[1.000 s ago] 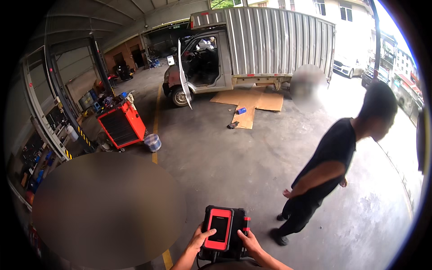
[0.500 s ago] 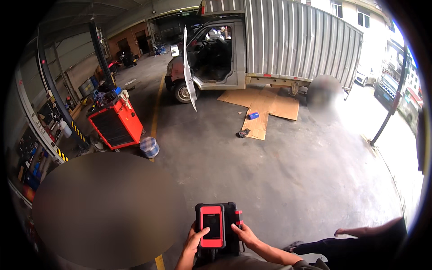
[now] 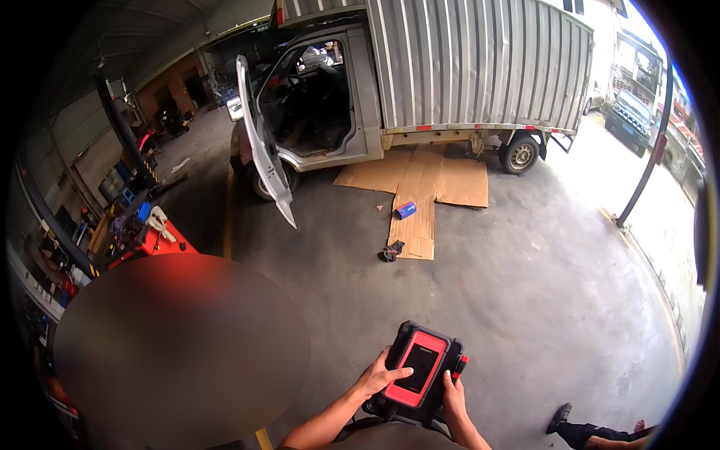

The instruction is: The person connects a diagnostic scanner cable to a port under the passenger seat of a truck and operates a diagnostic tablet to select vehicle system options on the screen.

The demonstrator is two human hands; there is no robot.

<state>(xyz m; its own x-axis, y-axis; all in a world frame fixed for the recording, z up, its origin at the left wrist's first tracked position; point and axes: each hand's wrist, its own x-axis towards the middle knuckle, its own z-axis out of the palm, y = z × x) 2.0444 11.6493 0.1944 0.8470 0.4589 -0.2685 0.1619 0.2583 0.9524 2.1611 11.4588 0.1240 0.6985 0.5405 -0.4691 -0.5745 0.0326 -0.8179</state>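
Low in the head view, I hold a red handheld device (image 3: 424,369) with a dark screen, lying on a larger black rugged tablet or case (image 3: 447,358). My left hand (image 3: 379,376) grips its left side, the thumb reaching over the edge of the screen. Wrapped around the right side is my right hand (image 3: 454,397), its thumb up near a small red piece (image 3: 460,367) on that edge. The stack is tilted, its top leaning to the right. The undersides and most fingers are hidden.
Ahead stands a box truck (image 3: 480,67) with its door (image 3: 264,150) swung open. Flattened cardboard (image 3: 412,232) lies beside it, with a blue can (image 3: 406,210) and a dark crumpled thing (image 3: 391,251) on it. A red tool cart (image 3: 169,238) is at left. Another person's leg (image 3: 574,433) shows lower right.
The held devices have shifted right and tilted in the view, both hands still on them. The truck and cardboard appear further left and nearer. The other person has dropped lower in the view.
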